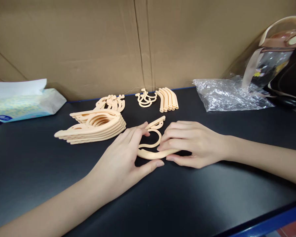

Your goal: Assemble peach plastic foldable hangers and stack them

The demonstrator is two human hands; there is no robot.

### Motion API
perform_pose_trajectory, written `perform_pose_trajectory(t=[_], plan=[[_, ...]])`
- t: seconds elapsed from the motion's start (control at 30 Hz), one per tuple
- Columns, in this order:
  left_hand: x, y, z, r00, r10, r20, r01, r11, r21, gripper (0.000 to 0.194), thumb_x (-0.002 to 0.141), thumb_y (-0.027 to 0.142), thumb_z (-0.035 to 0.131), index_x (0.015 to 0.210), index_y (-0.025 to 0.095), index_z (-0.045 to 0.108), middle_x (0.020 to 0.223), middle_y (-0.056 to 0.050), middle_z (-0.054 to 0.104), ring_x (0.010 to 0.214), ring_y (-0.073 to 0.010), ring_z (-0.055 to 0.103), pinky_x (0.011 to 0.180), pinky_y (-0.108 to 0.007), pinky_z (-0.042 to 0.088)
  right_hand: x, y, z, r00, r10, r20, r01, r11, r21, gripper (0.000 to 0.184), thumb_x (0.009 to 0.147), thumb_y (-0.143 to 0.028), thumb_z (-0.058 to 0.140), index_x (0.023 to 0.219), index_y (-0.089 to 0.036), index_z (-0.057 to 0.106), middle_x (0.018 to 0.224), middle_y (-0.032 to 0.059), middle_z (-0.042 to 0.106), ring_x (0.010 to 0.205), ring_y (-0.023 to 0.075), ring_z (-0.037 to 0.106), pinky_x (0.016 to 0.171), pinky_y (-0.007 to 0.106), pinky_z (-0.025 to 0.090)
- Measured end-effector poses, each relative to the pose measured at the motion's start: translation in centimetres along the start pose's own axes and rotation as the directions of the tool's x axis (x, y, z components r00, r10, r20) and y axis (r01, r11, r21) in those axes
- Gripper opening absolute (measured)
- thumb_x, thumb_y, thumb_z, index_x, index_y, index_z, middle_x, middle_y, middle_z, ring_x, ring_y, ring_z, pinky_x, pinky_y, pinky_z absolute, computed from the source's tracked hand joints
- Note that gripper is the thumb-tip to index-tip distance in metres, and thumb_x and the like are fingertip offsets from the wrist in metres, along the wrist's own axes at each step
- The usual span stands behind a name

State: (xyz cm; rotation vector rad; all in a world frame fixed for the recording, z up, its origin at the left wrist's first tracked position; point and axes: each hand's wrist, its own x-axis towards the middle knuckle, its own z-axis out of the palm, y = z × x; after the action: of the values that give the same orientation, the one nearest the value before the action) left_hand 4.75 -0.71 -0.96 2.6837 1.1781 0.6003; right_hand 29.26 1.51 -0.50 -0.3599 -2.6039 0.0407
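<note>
On the black tabletop (39, 171) both hands meet over peach plastic hanger parts. My left hand (124, 158) pinches a curved hook piece (151, 140) between thumb and fingers. My right hand (192, 143) has its fingers closed on a curved bar piece (150, 154) lying just in front of the hook. A third small peach piece (158, 122) lies just behind the fingertips, touching neither hand that I can see.
A stack of hanger bodies (93, 128) lies left of the hands, smaller pieces (112, 102) behind it, loose hooks (145, 98) and tubes (168, 98) further back. A tissue pack (22, 102) sits far left, a crumpled plastic bag (227, 95) and bottle (273, 62) far right. Cardboard wall (88, 42) behind.
</note>
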Motion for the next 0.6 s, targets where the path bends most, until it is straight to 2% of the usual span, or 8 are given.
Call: perform_pose_trajectory(t=[0.37,0.6], plan=[[0.17,0.11,-0.02,1.0,-0.015,0.014,0.015,1.0,-0.014,0.052,0.092,0.058,0.059,0.125,0.019,0.047,0.137,-0.017,0.06,0.129,-0.034,0.056,0.101,-0.052,0.051,-0.09,0.22,0.02,0.999,0.038,0.005,-0.038,0.999,0.011,0.017,0.093,-0.02,0.059,0.105,-0.012,0.068,0.096,0.0081,0.073,0.091,0.0191,0.062,0.084,0.032,0.049],[0.07,0.07,-0.09,1.0,-0.024,0.016,0.024,0.999,-0.022,0.05,0.093,0.056,0.059,0.124,0.019,0.046,0.141,-0.018,0.057,0.133,-0.0341,0.054,0.103,-0.053,0.05,-0.16,0.33,-0.07,0.991,0.133,0.023,-0.132,0.991,-0.026,0.029,0.09,-0.034,0.065,0.11,-0.014,0.065,0.102,0.0086,0.069,0.093,0.0206,0.059,0.084,0.033,0.046]])
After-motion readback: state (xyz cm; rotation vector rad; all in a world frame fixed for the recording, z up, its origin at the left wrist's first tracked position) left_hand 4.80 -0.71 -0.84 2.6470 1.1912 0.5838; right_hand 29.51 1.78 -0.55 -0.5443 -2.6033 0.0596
